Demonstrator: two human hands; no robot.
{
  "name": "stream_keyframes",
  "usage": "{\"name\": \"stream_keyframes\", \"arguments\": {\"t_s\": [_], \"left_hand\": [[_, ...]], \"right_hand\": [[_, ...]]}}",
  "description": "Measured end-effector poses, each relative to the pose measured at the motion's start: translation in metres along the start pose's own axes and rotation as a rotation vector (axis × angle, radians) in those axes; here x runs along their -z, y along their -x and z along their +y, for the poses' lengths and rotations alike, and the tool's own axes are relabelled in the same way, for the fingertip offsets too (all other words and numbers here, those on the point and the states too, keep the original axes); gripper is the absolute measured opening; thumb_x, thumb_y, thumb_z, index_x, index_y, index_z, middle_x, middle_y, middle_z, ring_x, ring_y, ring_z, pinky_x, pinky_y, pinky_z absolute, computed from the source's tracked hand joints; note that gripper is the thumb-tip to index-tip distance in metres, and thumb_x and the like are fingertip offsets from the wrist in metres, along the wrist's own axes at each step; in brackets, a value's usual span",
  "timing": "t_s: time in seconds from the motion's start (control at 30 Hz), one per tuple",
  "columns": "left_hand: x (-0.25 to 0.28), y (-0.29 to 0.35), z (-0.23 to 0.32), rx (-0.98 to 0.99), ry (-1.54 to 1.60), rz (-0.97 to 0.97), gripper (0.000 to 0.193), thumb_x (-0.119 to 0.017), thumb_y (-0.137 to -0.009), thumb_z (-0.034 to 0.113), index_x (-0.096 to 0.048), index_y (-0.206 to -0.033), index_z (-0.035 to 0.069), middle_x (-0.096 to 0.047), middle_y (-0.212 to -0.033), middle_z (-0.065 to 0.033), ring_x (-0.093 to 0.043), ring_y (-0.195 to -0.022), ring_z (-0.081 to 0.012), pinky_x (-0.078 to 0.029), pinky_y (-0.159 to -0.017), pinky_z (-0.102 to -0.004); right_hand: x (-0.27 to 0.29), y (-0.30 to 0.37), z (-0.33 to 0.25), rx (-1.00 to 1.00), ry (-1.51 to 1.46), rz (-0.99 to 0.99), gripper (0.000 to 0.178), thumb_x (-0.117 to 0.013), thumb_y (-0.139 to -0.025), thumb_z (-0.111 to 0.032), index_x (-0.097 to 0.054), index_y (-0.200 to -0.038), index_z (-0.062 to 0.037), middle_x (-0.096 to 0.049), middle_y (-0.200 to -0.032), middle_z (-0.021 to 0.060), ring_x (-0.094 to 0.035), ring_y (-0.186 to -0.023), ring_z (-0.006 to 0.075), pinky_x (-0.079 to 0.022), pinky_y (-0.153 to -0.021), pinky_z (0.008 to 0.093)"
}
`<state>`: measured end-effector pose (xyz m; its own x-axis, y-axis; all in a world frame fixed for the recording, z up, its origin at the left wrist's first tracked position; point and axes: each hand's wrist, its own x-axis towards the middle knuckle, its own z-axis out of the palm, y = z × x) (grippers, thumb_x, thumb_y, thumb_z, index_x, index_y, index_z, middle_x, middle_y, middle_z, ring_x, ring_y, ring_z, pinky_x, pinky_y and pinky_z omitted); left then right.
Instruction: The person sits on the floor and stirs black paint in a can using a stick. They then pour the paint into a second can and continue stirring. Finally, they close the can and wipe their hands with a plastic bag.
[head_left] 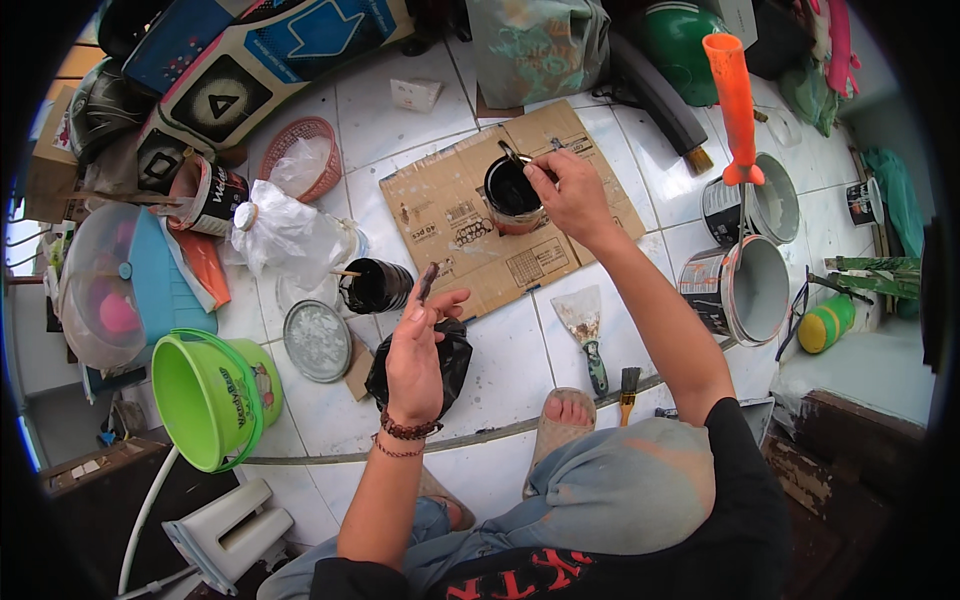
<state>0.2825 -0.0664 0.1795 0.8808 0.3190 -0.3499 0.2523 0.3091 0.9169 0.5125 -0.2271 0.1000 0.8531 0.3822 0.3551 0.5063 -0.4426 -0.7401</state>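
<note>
A can of black paint stands on a flattened cardboard sheet. My right hand is over the can's right rim, fingers pinched together beside a dark, narrow curved piece at the mouth; what they hold is unclear. My left hand is raised, its fingers stretched out and apart. A slim dark-tipped end sticks up by them; I cannot tell whether it is a stained finger. Below that hand lies a black plastic bag. Left of it stands a black-smeared container with a stick in it.
A putty knife and a paintbrush lie near my knee. Right are two paint buckets, with an orange-handled tool rising from one. Left are a round lid, a green bucket and a pink basket.
</note>
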Motion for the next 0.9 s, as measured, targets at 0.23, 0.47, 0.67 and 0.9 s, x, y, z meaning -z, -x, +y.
{"name": "stream_keyframes", "arguments": {"t_s": [0.23,0.47,0.67,0.9], "left_hand": [[0.012,0.016,-0.011,0.078,0.026,0.036,0.068,-0.033,-0.098,0.043,-0.036,-0.151,0.0,-0.065,-0.128,-0.0119,-0.052,-0.108,-0.0158,-0.031,-0.089,-0.0296],[0.01,0.022,-0.018,0.104,0.031,0.041,0.071,-0.037,-0.094,0.043,-0.037,-0.15,-0.001,-0.064,-0.13,-0.0118,-0.053,-0.109,-0.0152,-0.031,-0.09,-0.0292],[0.007,0.027,-0.015,0.101,0.016,0.034,0.074,-0.039,-0.093,0.043,-0.035,-0.151,-0.002,-0.064,-0.13,-0.0112,-0.052,-0.11,-0.015,-0.031,-0.091,-0.0293],[0.007,0.032,-0.019,0.125,0.041,0.026,0.074,-0.04,-0.094,0.044,-0.033,-0.154,0.001,-0.064,-0.13,-0.0096,-0.052,-0.11,-0.0146,-0.03,-0.091,-0.0289]], "right_hand": [[-0.009,0.001,-0.001,-0.055,-0.027,-0.114,0.02,-0.068,-0.09,-0.023,-0.073,-0.091,-0.0043,-0.069,-0.086,0.0121,-0.065,-0.083,0.0331,-0.047,-0.078,0.0443],[-0.009,0.013,0.007,0.409,0.531,-0.353,0.017,-0.069,-0.089,-0.026,-0.069,-0.092,-0.0096,-0.066,-0.095,0.0049,-0.061,-0.1,0.0223,-0.041,-0.09,0.0383],[0.006,0.008,0.017,0.601,0.711,-0.398,0.007,-0.065,-0.082,-0.012,-0.067,-0.089,-0.012,-0.061,-0.094,0.0037,-0.058,-0.099,0.022,-0.04,-0.089,0.0381],[0.003,0.013,0.027,0.442,0.643,-0.488,0.013,-0.066,-0.082,-0.011,-0.069,-0.095,-0.0131,-0.063,-0.1,0.0047,-0.058,-0.103,0.0214,-0.039,-0.094,0.0378]]}}
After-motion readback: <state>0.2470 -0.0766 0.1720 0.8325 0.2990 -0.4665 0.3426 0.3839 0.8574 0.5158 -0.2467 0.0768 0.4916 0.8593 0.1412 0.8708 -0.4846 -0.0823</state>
